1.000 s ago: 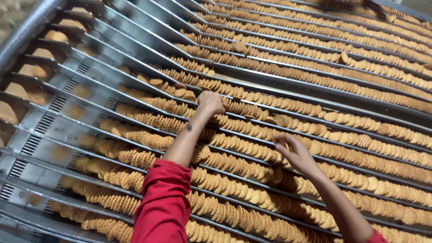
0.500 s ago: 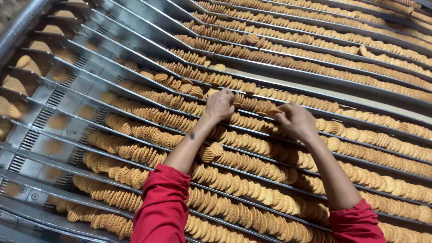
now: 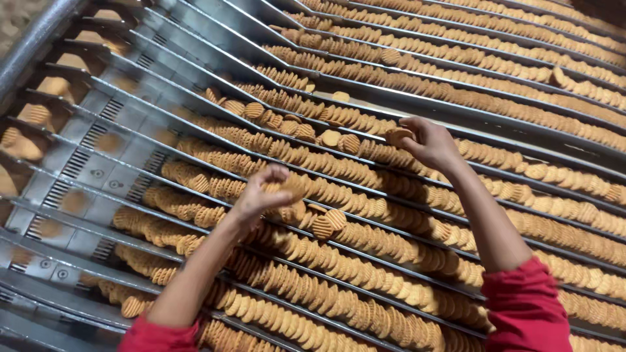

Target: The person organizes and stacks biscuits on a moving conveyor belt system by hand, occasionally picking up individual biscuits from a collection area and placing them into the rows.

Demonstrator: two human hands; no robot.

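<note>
Head view: left hand [image 3: 261,195] pinches a biscuit [image 3: 291,189] above the metal lanes [image 3: 417,107]; right hand [image 3: 427,143] grips another biscuit [image 3: 396,135] higher up. A careless brush could probably topple the standing rows [image 3: 365,267] and jam a lane.

The left hand [image 3: 261,195] is motion-blurred, so its grip on the round biscuits [image 3: 290,189] cannot be counted; it holds perhaps two or three. The right hand [image 3: 427,143] covers most of the single biscuit [image 3: 396,135] it pinches, leaving only an edge showing. Both red sleeves [image 3: 521,306] are cut off by the bottom edge. The metal lane rails [image 3: 130,78] and biscuit rows [image 3: 521,65] run out past the right and top edges. Biscuits at the far left [image 3: 19,146] are too blurred to show their ridges.
</note>
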